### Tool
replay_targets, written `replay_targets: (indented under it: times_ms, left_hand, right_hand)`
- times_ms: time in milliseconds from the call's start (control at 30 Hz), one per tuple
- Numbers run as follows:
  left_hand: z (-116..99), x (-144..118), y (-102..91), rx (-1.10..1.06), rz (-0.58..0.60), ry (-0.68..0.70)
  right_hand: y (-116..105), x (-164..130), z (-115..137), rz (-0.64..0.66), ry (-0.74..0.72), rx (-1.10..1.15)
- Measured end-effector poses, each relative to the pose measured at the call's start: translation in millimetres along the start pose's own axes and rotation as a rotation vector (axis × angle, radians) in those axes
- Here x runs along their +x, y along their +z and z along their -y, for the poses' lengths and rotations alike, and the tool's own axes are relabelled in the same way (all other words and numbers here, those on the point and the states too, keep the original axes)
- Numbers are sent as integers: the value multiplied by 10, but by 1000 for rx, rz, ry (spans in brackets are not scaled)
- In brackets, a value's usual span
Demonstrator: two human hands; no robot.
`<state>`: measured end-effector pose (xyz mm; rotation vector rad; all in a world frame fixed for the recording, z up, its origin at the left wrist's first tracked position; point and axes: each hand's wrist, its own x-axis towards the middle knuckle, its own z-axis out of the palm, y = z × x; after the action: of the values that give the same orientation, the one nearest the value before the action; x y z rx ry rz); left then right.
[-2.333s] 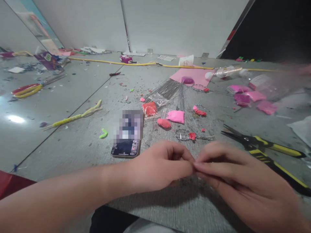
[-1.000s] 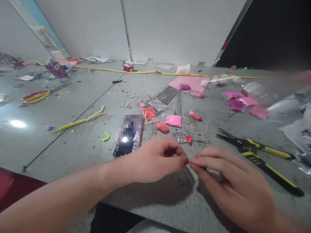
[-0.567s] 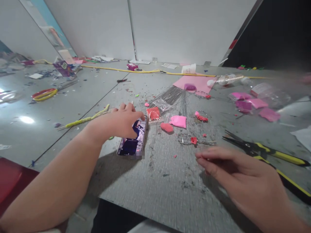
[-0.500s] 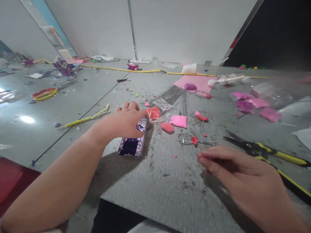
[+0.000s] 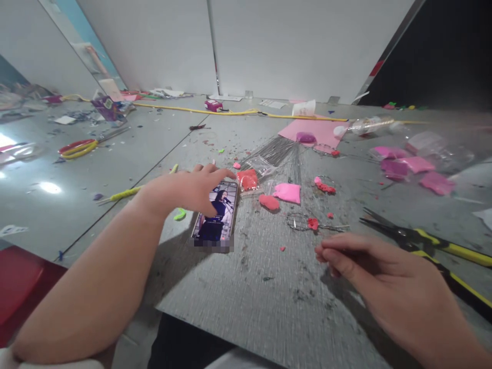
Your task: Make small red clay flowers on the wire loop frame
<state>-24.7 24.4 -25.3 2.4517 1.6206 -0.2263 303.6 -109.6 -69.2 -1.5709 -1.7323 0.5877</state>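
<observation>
Our left hand [image 5: 184,189] has left the right hand [image 5: 384,282] and now rests released, fingertips on the phone [image 5: 216,218] lying on the tabletop [image 5: 269,302] beneath it, while the right's grip pinches something too small to tell; we judge screen-tapping comes first, then rejoining hands.

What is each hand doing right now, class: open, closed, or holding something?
Left hand: open, fingers on the phone.
Right hand: fingers pinched together; whether they hold anything cannot be told.
</observation>
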Motion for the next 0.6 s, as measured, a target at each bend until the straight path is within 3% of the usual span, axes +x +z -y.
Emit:
replay_targets:
  times_ms: [67,233,400,600]
  left_hand:
    - [-119,53,49,-24,-33,38]
    - [-272,116,67,-303,-334,98]
    - [-218,94,-76,-428,-618,-23]
    - [-318,33,-131,-512,-706,-38]
  right_hand:
    - [-17,4,-15,-9,-24,-6]
    - [-50,24,-18,-26,-125,-31]
    - [-29,29,5,-12,-85,-5]
    - [-48,26,13,54,-25,37]
